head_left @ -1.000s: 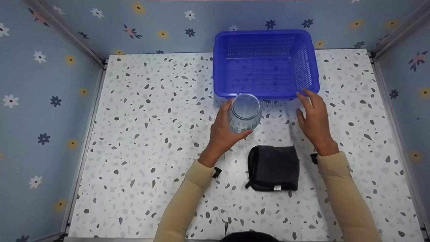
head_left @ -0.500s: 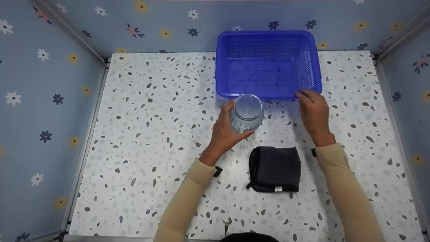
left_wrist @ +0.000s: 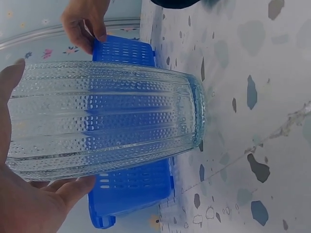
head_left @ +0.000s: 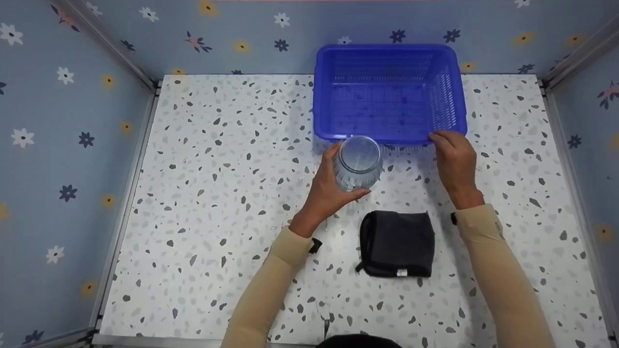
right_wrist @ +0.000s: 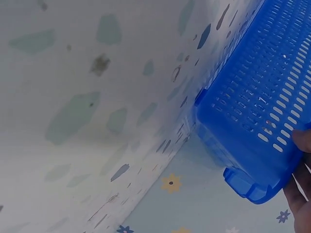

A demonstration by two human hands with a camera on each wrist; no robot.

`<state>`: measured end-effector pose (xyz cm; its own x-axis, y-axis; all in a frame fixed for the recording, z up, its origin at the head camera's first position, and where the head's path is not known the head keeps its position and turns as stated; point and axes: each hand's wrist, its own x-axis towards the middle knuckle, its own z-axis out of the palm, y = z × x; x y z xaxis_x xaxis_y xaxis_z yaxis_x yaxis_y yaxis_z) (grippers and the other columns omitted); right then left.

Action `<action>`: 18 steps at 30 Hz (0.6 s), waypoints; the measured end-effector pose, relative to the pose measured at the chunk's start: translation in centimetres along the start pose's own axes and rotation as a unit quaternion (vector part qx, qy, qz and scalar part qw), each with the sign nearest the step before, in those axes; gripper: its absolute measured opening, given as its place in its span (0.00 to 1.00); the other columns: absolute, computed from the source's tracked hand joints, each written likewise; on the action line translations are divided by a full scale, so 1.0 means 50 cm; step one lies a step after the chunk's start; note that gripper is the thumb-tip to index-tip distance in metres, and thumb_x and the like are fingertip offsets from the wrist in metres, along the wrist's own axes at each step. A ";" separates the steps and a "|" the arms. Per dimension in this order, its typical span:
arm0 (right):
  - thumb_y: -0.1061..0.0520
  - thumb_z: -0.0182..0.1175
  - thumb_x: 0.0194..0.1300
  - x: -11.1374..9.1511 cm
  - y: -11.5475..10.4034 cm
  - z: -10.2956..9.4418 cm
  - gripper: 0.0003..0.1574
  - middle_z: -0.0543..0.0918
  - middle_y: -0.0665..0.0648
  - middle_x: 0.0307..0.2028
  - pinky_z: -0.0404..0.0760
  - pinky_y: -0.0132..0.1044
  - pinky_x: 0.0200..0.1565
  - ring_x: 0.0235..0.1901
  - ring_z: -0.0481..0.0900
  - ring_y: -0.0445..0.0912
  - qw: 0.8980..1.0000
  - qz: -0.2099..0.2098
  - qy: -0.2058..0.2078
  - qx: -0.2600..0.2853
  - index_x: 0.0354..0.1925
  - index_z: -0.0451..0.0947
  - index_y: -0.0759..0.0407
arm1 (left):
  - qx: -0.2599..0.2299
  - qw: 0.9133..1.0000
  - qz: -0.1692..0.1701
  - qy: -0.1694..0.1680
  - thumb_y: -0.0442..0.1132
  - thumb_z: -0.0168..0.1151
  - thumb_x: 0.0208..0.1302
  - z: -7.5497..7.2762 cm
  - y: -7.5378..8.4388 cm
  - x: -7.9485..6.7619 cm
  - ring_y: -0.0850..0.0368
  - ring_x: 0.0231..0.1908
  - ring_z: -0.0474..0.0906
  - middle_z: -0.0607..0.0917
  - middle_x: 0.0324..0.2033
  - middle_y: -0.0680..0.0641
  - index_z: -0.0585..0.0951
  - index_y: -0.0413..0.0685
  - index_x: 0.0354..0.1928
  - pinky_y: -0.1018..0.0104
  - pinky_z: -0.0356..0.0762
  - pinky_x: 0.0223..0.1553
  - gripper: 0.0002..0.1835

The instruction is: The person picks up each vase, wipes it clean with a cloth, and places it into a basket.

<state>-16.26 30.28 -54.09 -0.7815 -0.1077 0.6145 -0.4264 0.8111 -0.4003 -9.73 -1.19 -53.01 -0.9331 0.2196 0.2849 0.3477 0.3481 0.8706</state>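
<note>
A clear ribbed glass jar (head_left: pixel 359 164) with a wide round mouth stands in front of the basket. My left hand (head_left: pixel 330 189) grips it from the left, thumb on the near side and fingers round the far side. In the left wrist view the textured jar (left_wrist: pixel 112 119) spans the frame, its base close to the table. My right hand (head_left: pixel 454 162) pinches the front rim of the blue plastic basket (head_left: pixel 387 141) near its right corner. The right wrist view has the basket's slotted wall (right_wrist: pixel 252 111) with the thumb against it.
A folded black fabric pouch (head_left: pixel 399 244) with a small white tag lies on the speckled table (head_left: pixel 217 193) between the forearms. Flower-patterned walls (head_left: pixel 232 34) close in the back and both sides; the basket stands near the back wall.
My right hand has moved onto the basket's front rim, its fingers closing there. The left hand keeps holding the jar, and the whole head view has shifted slightly.
</note>
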 end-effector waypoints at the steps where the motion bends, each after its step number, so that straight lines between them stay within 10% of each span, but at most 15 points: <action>1: 0.70 0.60 0.76 0.000 0.000 0.000 0.12 0.89 0.65 0.47 0.82 0.53 0.56 0.49 0.86 0.61 1.000 0.000 0.002 0.001 0.48 0.90 0.66 | 0.000 1.000 0.001 0.001 0.49 0.88 0.49 0.001 0.000 0.000 0.43 0.73 0.68 0.64 0.78 0.41 0.53 0.50 0.79 0.46 0.74 0.69 0.64; 18: 0.69 0.62 0.75 -0.002 0.006 0.005 0.11 0.90 0.64 0.47 0.82 0.53 0.56 0.49 0.86 0.61 1.000 -0.003 0.008 0.004 0.48 0.90 0.66 | 0.001 0.997 0.054 0.048 0.43 0.90 0.44 0.003 0.032 0.006 0.43 0.66 0.76 0.72 0.71 0.38 0.61 0.44 0.76 0.49 0.80 0.62 0.60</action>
<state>-16.40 30.40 -54.45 -0.7719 -0.1025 0.6274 -0.4341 0.8061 -0.4023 -9.47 -0.44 -51.59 -0.8947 0.1682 0.4138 0.4467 0.3299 0.8317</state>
